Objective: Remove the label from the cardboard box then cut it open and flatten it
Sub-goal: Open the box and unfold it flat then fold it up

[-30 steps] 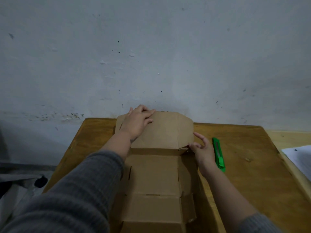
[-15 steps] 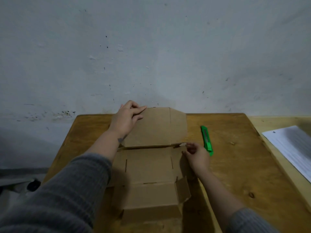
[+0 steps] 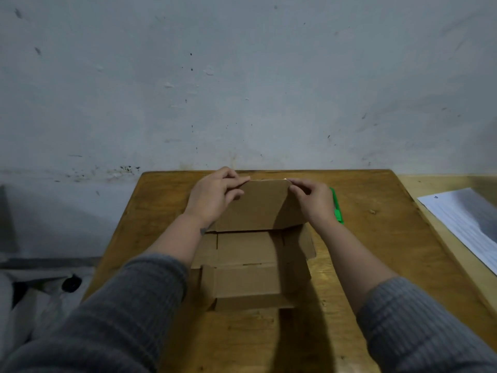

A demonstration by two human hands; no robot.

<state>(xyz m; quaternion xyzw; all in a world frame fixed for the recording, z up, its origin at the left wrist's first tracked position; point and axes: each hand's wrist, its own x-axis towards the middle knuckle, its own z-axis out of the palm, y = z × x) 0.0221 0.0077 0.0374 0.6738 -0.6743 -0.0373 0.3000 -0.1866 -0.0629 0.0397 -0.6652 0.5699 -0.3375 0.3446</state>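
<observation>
A brown cardboard box [image 3: 250, 251] lies opened out in the middle of the wooden table [image 3: 376, 238]. Its far lid flap is tilted up, and its near panels are still partly folded. My left hand [image 3: 215, 196] grips the flap's far left corner. My right hand [image 3: 313, 199] pinches the flap's far right corner. A green utility knife [image 3: 337, 211] lies on the table just right of my right hand, partly hidden by it. No label shows on the visible cardboard.
A white sheet of paper [image 3: 468, 224] lies on a lighter surface at the right edge. A grey plastered wall [image 3: 242, 90] rises just behind the table. Dark and white objects sit on the floor at lower left [image 3: 40, 286].
My right hand left the box's right side by the fold and moved up to the lid flap's far right corner. My left hand shifted to grip the far left corner.
</observation>
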